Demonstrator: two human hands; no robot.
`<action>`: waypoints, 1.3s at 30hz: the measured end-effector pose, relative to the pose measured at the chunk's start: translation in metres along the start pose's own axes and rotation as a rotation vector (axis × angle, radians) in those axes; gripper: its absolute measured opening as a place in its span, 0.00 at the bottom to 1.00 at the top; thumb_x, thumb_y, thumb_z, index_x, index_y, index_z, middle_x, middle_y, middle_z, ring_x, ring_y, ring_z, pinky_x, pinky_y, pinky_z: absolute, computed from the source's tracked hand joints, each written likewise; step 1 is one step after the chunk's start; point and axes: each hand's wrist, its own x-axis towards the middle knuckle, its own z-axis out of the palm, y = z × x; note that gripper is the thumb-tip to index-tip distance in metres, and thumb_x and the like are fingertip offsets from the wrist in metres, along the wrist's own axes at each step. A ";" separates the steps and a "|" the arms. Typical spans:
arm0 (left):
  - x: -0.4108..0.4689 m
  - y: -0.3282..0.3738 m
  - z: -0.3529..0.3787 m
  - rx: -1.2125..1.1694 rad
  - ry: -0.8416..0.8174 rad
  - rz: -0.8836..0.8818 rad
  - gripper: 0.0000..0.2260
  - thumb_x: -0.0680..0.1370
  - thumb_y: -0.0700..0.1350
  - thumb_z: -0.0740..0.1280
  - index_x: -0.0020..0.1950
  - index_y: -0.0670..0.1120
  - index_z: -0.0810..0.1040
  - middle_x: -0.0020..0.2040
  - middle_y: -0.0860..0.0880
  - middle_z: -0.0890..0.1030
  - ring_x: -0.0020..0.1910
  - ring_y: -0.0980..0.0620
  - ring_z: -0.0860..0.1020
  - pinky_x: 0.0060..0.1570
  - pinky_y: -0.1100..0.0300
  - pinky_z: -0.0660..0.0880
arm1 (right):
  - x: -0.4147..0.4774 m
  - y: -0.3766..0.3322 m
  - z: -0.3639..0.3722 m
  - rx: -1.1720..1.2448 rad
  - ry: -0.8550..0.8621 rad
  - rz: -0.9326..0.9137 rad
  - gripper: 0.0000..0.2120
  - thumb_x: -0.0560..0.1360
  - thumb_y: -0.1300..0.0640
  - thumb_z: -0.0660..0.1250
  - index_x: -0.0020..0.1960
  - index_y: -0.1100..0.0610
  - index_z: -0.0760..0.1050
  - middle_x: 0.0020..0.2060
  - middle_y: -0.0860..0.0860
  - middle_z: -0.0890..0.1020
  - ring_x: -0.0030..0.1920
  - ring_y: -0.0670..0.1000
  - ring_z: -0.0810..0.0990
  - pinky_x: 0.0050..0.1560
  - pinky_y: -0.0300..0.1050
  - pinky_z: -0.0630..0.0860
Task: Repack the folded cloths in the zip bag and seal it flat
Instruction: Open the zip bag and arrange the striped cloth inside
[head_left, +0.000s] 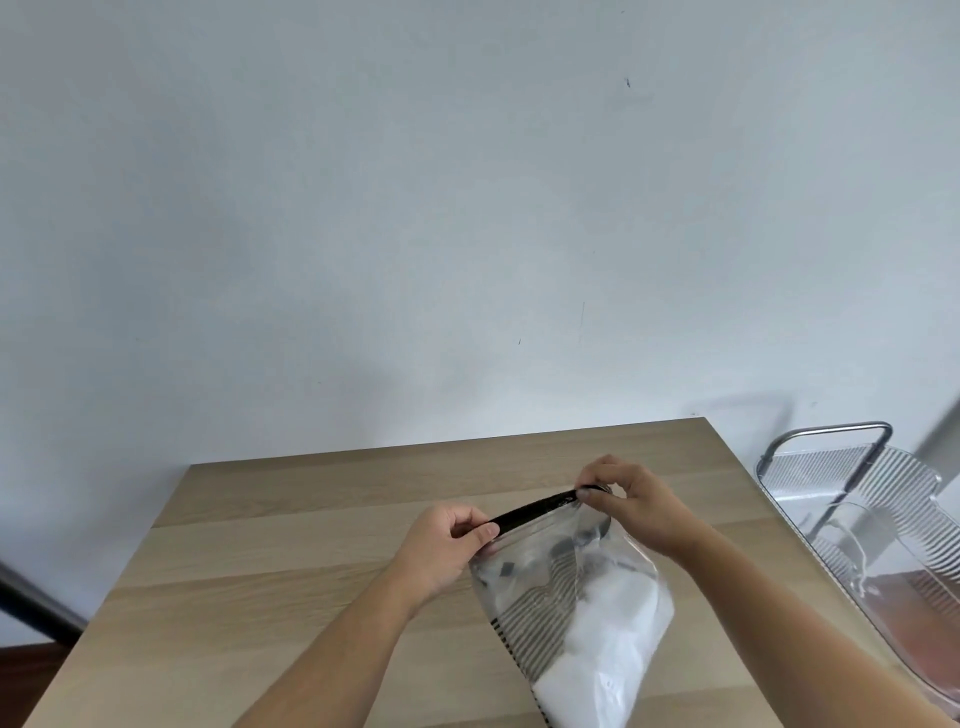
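Observation:
A clear zip bag (618, 566) with a black zip strip (535, 509) along its top lies slanted on the wooden table (291, 561). Inside it I see folded cloths (597, 639), white with a grey-striped one against the left side. My left hand (447, 545) pinches the left end of the zip strip. My right hand (628, 499) pinches the strip's right end. The strip is stretched taut between the two hands. Whether the zip is sealed along its length I cannot tell.
A clear ribbed plastic chair (872, 519) with a metal frame stands just off the table's right edge. A pale wall rises behind the table's far edge. A dark bar (31, 603) crosses the lower left beside the table.

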 end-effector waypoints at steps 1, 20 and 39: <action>0.000 0.000 0.000 0.014 -0.008 0.001 0.08 0.76 0.40 0.68 0.36 0.47 0.80 0.33 0.51 0.82 0.34 0.56 0.78 0.41 0.63 0.75 | 0.001 -0.002 -0.001 0.030 -0.029 0.000 0.11 0.74 0.61 0.68 0.35 0.51 0.79 0.40 0.50 0.77 0.45 0.51 0.75 0.57 0.50 0.69; -0.003 0.039 0.028 -0.096 -0.017 0.061 0.09 0.75 0.47 0.68 0.36 0.50 0.83 0.33 0.53 0.85 0.32 0.60 0.80 0.36 0.70 0.73 | -0.009 0.008 0.035 -0.226 0.177 -0.104 0.14 0.74 0.54 0.69 0.54 0.39 0.74 0.52 0.34 0.77 0.59 0.43 0.75 0.66 0.54 0.67; -0.001 0.045 0.013 -0.354 -0.097 0.009 0.08 0.75 0.43 0.69 0.36 0.48 0.83 0.31 0.50 0.83 0.31 0.56 0.80 0.34 0.65 0.76 | 0.006 -0.007 0.027 -0.004 0.455 -0.306 0.20 0.74 0.70 0.65 0.55 0.48 0.81 0.49 0.36 0.81 0.53 0.38 0.78 0.55 0.28 0.71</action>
